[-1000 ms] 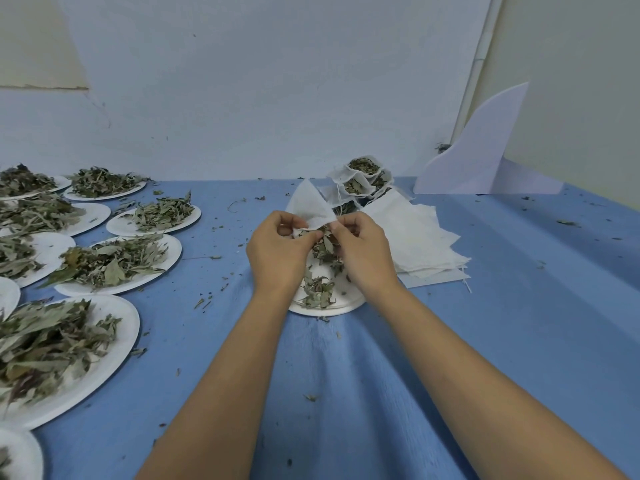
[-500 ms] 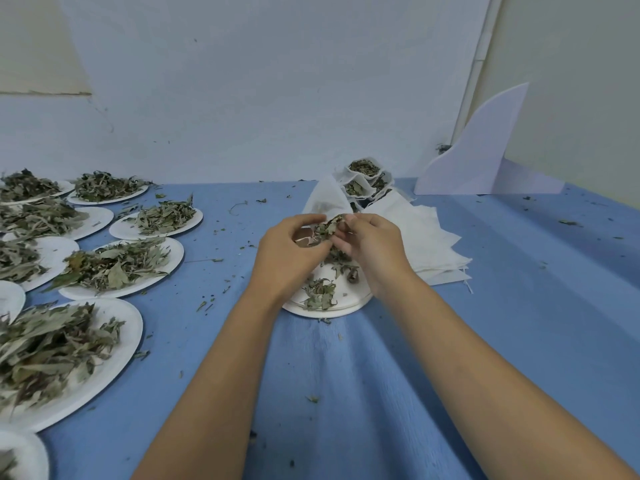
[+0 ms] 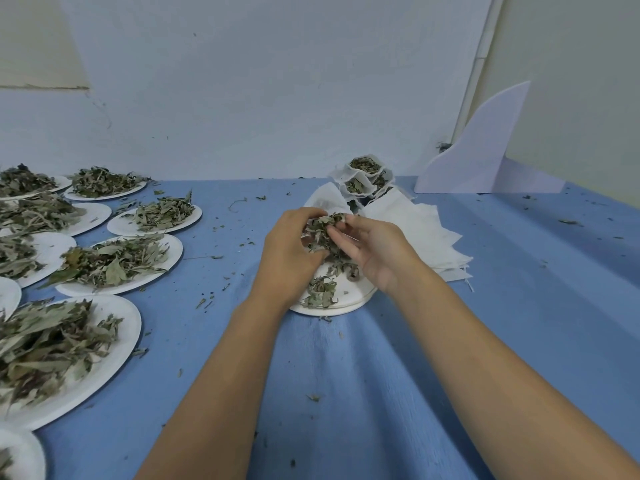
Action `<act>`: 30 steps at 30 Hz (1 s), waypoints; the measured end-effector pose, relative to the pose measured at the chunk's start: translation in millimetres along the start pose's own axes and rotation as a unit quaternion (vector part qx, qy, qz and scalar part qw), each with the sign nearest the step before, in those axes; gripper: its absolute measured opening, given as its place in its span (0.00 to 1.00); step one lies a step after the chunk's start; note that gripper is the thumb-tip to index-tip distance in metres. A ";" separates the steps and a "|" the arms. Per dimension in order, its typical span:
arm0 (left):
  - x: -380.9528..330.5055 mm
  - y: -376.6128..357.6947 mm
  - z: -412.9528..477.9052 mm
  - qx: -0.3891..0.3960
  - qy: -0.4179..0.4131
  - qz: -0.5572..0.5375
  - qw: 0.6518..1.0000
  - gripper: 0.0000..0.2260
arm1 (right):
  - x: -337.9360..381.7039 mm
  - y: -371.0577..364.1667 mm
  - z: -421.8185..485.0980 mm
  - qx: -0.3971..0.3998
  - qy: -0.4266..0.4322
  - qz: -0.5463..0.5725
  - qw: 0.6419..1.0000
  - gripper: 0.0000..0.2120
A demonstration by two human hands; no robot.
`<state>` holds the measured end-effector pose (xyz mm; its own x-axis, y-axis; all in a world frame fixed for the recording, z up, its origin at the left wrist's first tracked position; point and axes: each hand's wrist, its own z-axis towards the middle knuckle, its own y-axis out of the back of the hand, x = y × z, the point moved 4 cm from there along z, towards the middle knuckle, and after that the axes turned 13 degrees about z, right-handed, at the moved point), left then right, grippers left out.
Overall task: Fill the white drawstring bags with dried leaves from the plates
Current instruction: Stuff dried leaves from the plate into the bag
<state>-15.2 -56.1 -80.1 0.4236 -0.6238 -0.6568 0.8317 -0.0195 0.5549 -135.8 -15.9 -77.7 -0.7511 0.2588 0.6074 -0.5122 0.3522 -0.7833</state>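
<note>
- The left hand (image 3: 287, 251), just left of the middle, was bare.
- The right hand (image 3: 377, 254), just right of the middle, was bare too.
- The left forearm (image 3: 221, 375) ran in from 7 o'clock, bare skin from wrist to picture edge.
- The right forearm (image 3: 485, 368) ran in from 5 o'clock, bare the same way.
- The fingernails were too small to make out.

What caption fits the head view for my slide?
Left hand holds a bag over a plate; right hand presses leaves in; filled bags behind.
</note>
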 end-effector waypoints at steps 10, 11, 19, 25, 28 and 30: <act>-2.2 5.9 0.9 -0.055 0.006 0.026 0.998 0.08 | 5.7 0.3 -0.3 0.014 0.049 -0.109 0.993 0.05; -2.6 5.7 0.7 -0.060 0.016 0.026 0.998 0.07 | 8.4 0.2 -0.5 0.014 0.089 -0.186 0.978 0.05; 5.9 16.7 3.8 -0.136 0.134 0.002 0.982 0.11 | -1.5 -17.1 -15.5 0.099 0.292 -0.573 0.759 0.11; 4.2 14.1 -0.4 -0.165 0.150 0.028 0.974 0.09 | -13.5 -15.7 -13.0 0.142 0.207 -0.538 0.805 0.13; -1.0 14.4 -2.6 -0.179 0.097 0.081 0.976 0.10 | -16.8 -16.0 -13.4 0.164 0.176 -0.494 0.836 0.13; -2.7 14.5 -3.5 -0.185 0.067 0.108 0.974 0.11 | -17.7 -16.7 -15.3 0.166 0.192 -0.503 0.826 0.11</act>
<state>-3.0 -52.0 -72.1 0.6263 -0.4739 -0.6190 0.7793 0.3997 0.4826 -107.5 -12.6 -73.4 0.2787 0.2746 0.9203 -0.9307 0.3138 0.1882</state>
